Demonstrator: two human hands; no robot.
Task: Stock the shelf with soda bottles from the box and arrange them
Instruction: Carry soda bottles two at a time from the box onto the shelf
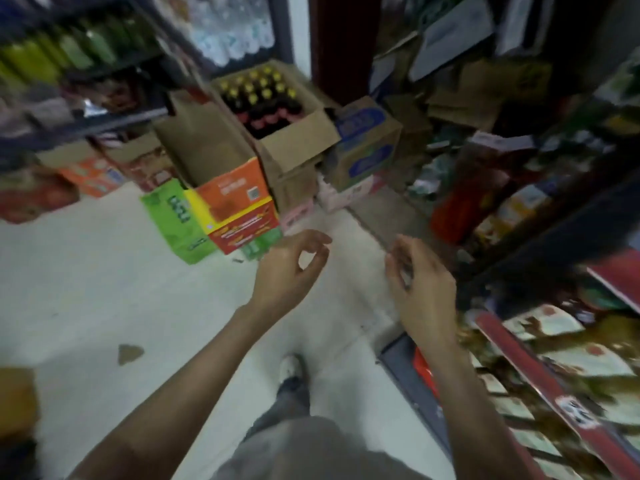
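An open brown cardboard box (298,147) stands on the floor at the far end of the aisle. It holds several dark soda bottles (263,102) with yellow caps and red labels. My left hand (291,265) hovers over the white floor in front of the boxes, fingers loosely curled, holding nothing. My right hand (420,275) is beside it to the right, fingers also loosely curled and empty. Both hands are well short of the bottle box. The frame is blurred by motion.
An empty open box (207,150) with an orange front stands left of the bottle box, beside a green carton (173,220). A blue-printed carton (367,143) sits to the right. Stocked shelves (540,386) line the right; green bottles (69,50) fill the left shelf.
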